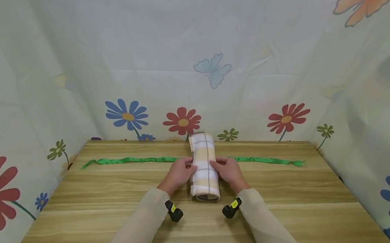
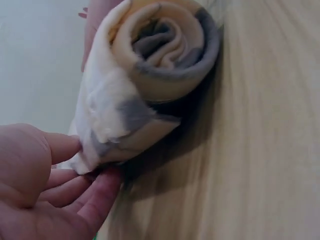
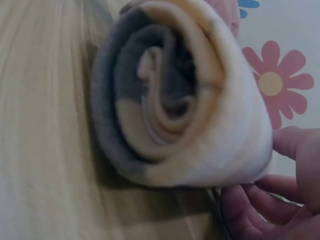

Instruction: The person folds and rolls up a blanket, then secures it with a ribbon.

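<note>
A rolled plaid cloth [image 1: 205,178] in white, beige and grey lies lengthwise on the wooden table, its spiral end facing the wearer. My left hand [image 1: 179,173] grips its left side; in the left wrist view the thumb is on the loose outer edge of the rolled cloth [image 2: 112,107] and the fingers [image 2: 107,192] tuck below. From the right, my right hand [image 1: 230,170] holds the other side, thumb against the cloth and fingers [image 3: 237,210] curled under it in the right wrist view. A green ribbon [image 1: 131,160] runs crosswise, its middle hidden by the roll and hands.
The wooden table [image 1: 95,223] reaches back to a pale curtain [image 1: 160,61] printed with flowers and butterflies, which also lines both sides. Each wrist carries a small black camera [image 1: 174,211]. The ribbon's ends lie spread out far to the left and right.
</note>
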`<state>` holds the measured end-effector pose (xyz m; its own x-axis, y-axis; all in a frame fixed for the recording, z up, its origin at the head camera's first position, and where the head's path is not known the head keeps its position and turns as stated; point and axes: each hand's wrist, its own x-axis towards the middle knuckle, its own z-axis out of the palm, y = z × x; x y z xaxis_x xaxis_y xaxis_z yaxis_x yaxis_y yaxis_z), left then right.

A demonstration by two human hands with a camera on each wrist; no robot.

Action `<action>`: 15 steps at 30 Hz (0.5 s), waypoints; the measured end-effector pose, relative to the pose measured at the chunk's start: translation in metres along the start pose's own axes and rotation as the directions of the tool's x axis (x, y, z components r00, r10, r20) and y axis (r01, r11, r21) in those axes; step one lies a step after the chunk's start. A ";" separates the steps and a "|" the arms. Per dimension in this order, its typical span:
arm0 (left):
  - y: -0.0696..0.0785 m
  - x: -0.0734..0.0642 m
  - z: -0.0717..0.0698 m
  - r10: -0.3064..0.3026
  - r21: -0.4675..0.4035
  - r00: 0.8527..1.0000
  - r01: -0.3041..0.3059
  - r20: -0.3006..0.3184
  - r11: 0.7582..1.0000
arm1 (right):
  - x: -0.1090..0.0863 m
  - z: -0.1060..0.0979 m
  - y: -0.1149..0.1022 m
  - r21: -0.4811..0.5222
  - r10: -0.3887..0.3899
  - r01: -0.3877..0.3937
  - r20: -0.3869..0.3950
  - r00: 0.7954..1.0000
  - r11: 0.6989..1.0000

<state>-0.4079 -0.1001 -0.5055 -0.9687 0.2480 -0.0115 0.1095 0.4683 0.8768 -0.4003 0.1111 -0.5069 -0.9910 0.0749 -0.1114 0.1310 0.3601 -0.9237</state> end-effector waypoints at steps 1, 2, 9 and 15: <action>0.001 0.001 -0.002 0.004 0.035 1.000 -0.003 -0.012 0.999 | 0.001 -0.002 -0.001 -0.013 -0.001 0.001 -0.006 1.000 1.000; 0.002 0.002 -0.004 0.010 0.073 1.000 -0.008 -0.027 0.997 | 0.002 -0.004 -0.001 -0.032 -0.001 0.001 -0.017 1.000 0.999; 0.005 0.020 -0.017 0.143 0.401 0.987 -0.099 -0.080 0.911 | 0.023 -0.019 -0.003 -0.281 -0.165 0.139 -0.069 0.984 0.950; -0.006 0.039 -0.020 0.153 0.640 0.987 -0.088 -0.047 0.763 | 0.042 -0.022 -0.003 -0.526 -0.258 0.246 0.051 0.965 0.814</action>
<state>-0.4505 -0.1105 -0.5013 -0.9498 0.2770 0.1453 0.3116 0.8785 0.3622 -0.4419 0.1342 -0.5009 -0.9913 -0.0680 0.1123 -0.1214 0.8007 -0.5867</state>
